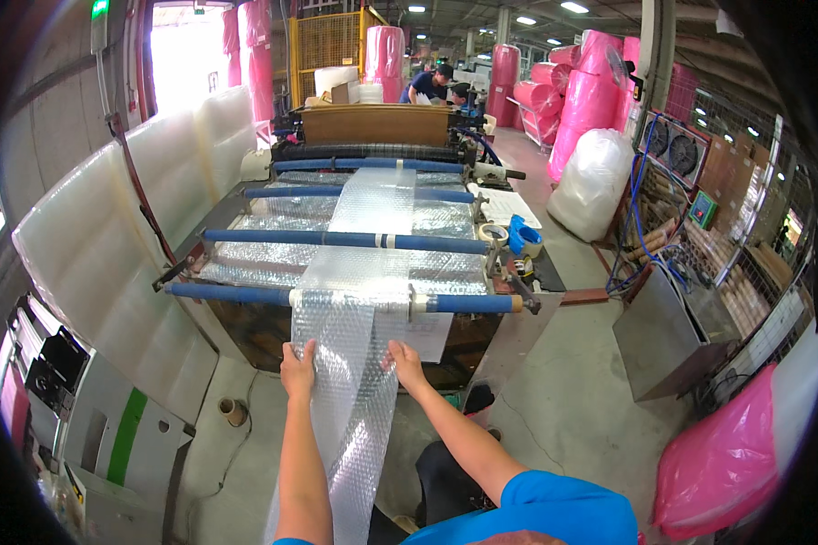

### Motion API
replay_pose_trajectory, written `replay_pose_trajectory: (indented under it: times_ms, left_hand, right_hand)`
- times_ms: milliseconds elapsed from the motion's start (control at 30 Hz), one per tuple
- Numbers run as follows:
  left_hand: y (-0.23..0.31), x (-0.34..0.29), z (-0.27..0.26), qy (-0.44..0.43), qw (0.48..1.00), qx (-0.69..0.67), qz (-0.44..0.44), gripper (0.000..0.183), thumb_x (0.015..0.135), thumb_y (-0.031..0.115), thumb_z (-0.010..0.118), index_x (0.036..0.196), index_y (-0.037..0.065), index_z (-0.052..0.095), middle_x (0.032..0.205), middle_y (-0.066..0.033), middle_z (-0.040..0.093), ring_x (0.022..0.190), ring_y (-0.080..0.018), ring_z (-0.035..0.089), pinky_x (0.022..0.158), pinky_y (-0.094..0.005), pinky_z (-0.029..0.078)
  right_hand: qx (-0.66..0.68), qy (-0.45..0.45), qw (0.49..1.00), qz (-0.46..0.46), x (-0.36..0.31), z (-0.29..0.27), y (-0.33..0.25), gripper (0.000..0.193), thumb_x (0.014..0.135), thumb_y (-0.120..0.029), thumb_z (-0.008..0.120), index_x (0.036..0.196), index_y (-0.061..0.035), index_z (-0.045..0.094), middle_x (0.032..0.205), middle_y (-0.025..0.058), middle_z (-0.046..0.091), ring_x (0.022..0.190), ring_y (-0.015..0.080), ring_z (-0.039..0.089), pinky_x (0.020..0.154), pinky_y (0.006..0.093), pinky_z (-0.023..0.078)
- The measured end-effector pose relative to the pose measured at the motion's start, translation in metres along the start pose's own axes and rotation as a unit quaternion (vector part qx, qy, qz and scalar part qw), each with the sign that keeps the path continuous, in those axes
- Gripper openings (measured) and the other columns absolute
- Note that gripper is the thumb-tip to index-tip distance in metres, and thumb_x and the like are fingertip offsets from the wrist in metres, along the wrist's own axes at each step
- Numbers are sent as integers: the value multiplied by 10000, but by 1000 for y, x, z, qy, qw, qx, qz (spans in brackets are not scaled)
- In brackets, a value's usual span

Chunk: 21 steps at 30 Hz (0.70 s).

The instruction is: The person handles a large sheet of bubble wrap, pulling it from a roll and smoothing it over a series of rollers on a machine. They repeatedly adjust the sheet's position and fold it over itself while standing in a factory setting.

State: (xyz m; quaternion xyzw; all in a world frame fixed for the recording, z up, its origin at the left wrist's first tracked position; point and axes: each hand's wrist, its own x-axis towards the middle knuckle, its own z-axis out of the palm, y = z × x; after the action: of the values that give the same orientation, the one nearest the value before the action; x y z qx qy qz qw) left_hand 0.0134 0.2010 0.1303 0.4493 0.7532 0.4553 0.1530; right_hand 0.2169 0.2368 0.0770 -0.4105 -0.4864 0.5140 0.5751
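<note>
A long clear strip of bubble wrap (341,400) comes toward me over the blue rollers of a machine and hangs down past its front roller (227,292). Its lower part runs between my forearms to the floor side. My left hand (297,368) is closed on the strip's left edge, thumb on top. At the right edge, my right hand (406,363) pinches the film between thumb and fingers. Both hands are just below the front roller, roughly level with each other. The fingers behind the film are partly hidden.
Tape rolls (493,234) and a blue tape dispenser (523,238) sit at the machine's right side. Large white wrap rolls (127,200) stand on the left. A metal bin (668,331) and a pink bag (718,454) are at right. Another person (427,86) works beyond the machine.
</note>
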Motion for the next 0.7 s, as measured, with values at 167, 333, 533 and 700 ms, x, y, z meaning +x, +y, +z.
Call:
replay_pose_trajectory:
  times_ms: [167,333,533,700]
  left_hand:
    - [-21,-37,-1,5,1000,-1,-8,555,639,486,587,954,62,418,855,-197,552,817,-362,512,694,-403,388]
    - [-79,-89,-16,-67,994,-21,-89,641,620,481,607,1070,67,417,1031,-194,499,971,-318,467,800,-370,363]
    - [-142,-141,-36,-112,987,13,-114,800,647,505,572,1160,-62,336,1175,-231,368,1099,-325,354,912,-350,277]
    - [-148,-159,-60,-64,992,74,-84,487,731,400,541,898,-57,516,857,-168,523,816,-227,492,718,-321,377]
  right_hand:
    - [-64,-3,998,-8,-15,-5,-7,322,827,-307,438,725,-7,493,598,38,487,548,104,496,502,226,402]
    - [-101,-38,993,54,-100,-3,30,333,815,-324,441,769,-4,524,620,44,516,564,116,510,523,265,418]
    - [-164,-162,964,132,-204,-11,62,349,806,-349,436,810,-15,537,622,72,525,564,169,510,547,311,405]
    - [-203,-153,965,65,-214,-15,46,382,809,-382,419,808,-19,541,637,78,536,583,174,511,562,310,401]
